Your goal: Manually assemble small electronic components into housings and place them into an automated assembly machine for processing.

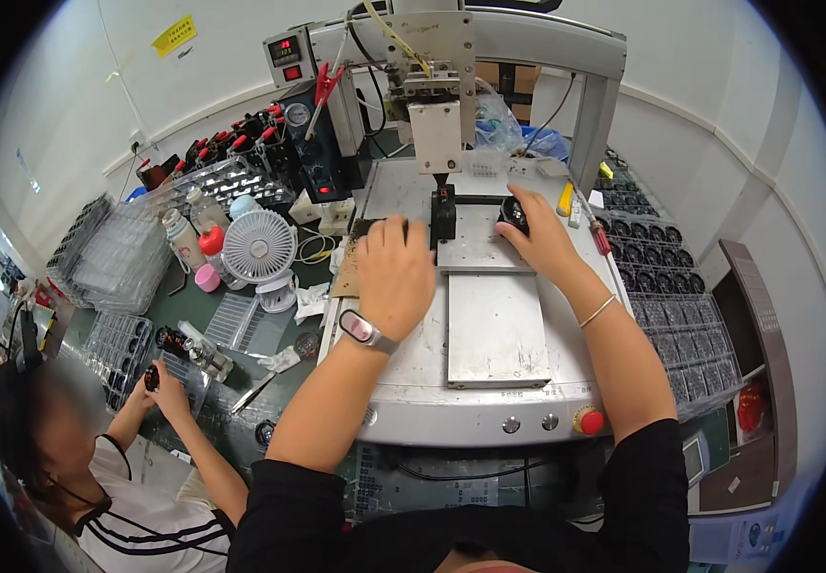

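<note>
At far left, near a co-worker (pixel 160 516) in a pale, dark-striped top, with a small dark part (pixel 152 377) between the fingers. Beyond, stacked clear plastic trays (pixel 118 263), then a white desk fan (pixel 259 246).

Next, at the left of the machine bed (pixel 413 382), the left hand (pixel 394 272), back upward, fingers close together and curled down beside a brown board (pixel 347 279). Holding or not: cannot tell, with the fingertips turned from view.

Just right of that hand, between the two: a black upright part (pixel 443 212), directly below the tip of the machine head (pixel 436 134). Nearer to the left hand than to the right. Taller than wide, long axis running up the view, upper end pointing at the tip.

Farther right, well apart from the upright part, the right hand (pixel 539 234), thumb and fingers narrowed around a round black part (pixel 512 216), near the right end of a dark bar (pixel 480 200). Slightly oval in outline, longer way roughly up the view, top leaning a little left; exact facing, cannot tell.

At far right, a red-handled tool (pixel 602 239), then trays of round black parts (pixel 656 256) along the bench.
</note>
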`<state>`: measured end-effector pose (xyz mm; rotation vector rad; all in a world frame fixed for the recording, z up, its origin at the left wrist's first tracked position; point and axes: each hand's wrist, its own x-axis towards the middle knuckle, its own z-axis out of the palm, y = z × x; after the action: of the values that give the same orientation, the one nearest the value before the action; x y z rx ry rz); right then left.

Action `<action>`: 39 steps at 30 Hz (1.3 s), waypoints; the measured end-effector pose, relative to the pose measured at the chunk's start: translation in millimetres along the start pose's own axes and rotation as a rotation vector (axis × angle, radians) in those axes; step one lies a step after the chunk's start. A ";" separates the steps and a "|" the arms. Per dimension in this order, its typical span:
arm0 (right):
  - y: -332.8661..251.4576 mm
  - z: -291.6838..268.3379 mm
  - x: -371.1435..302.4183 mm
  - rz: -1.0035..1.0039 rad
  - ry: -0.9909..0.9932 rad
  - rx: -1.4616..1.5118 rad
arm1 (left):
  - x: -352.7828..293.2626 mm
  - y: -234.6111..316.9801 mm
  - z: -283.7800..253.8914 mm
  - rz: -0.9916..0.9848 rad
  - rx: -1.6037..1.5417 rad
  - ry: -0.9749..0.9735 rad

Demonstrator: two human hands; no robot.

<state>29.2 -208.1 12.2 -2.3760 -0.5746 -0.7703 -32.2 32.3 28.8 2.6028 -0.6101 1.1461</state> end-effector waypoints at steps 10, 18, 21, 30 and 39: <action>-75.0 -6.4 -14.3 -0.429 -0.028 0.144 | -6.3 5.9 23.8 -0.314 -1.104 -0.201; -83.8 -7.9 -18.5 -0.545 0.039 0.219 | 2.3 6.6 7.2 -0.638 -1.570 -0.438; -83.9 -8.1 -20.0 -0.529 0.021 0.183 | 2.8 6.7 2.3 -0.700 -1.692 -0.460; -79.5 -2.4 -20.3 -0.464 -0.008 0.236 | 1.1 3.9 13.4 -0.677 -1.661 -0.509; -53.2 2.1 -13.5 -0.150 0.112 0.167 | 6.0 -3.4 6.5 -0.750 -1.496 -0.357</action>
<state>-9.0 -170.1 22.6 -2.1411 -0.7459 -0.8781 -22.7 31.2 28.7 1.3861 -0.2591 -0.1289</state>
